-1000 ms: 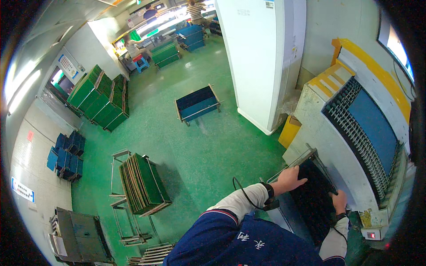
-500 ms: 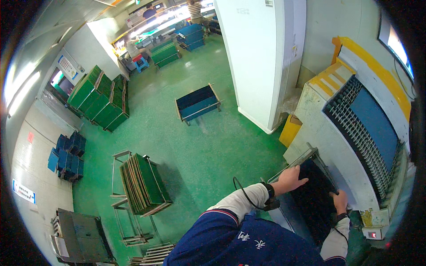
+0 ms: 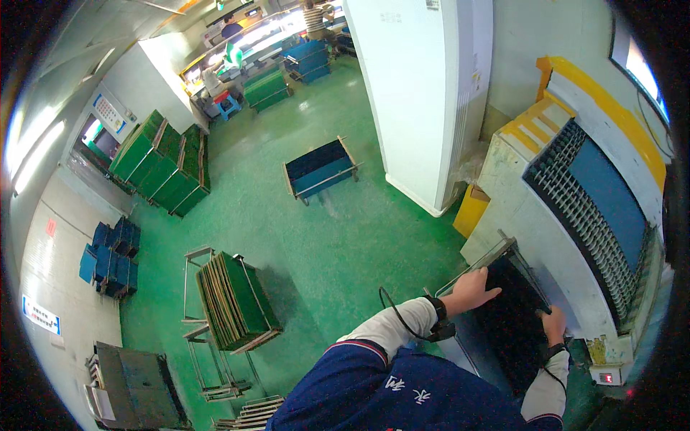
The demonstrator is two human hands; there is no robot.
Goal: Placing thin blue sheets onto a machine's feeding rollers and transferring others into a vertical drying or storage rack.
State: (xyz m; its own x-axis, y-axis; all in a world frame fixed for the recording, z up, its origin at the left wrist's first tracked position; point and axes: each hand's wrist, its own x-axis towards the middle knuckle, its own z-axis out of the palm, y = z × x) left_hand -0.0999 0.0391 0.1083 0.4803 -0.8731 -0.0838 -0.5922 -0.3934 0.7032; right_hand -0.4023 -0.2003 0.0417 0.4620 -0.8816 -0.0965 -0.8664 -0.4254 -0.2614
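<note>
Below me to the right stands a metal-framed rack (image 3: 468, 357) packed with thin dark panels (image 3: 514, 330) on edge. My left hand (image 3: 471, 290) lies at the panels' left side near the rack's far end, thumb stretched inward and apart from the fingers. At their right side is my right hand (image 3: 553, 327), its thumb tip touching the dark edges and its fingers partly hidden. It looks loosely spread rather than closed. A black wrist strap with a cable shows at my left wrist, and a dark band circles the right one.
A pale machine (image 3: 535, 194) with rows of metal rollers (image 3: 575, 215) borders the rack on the right. Ahead rises a tall white cabinet (image 3: 410, 100). On the green floor stand a blue-panel rack (image 3: 323, 176) and a rack of green boards (image 3: 241, 302). People work at a far lit bench.
My hands stay almost where they were on the dark panels. The view has shifted slightly. At the far bench a green board now stands more upright.
</note>
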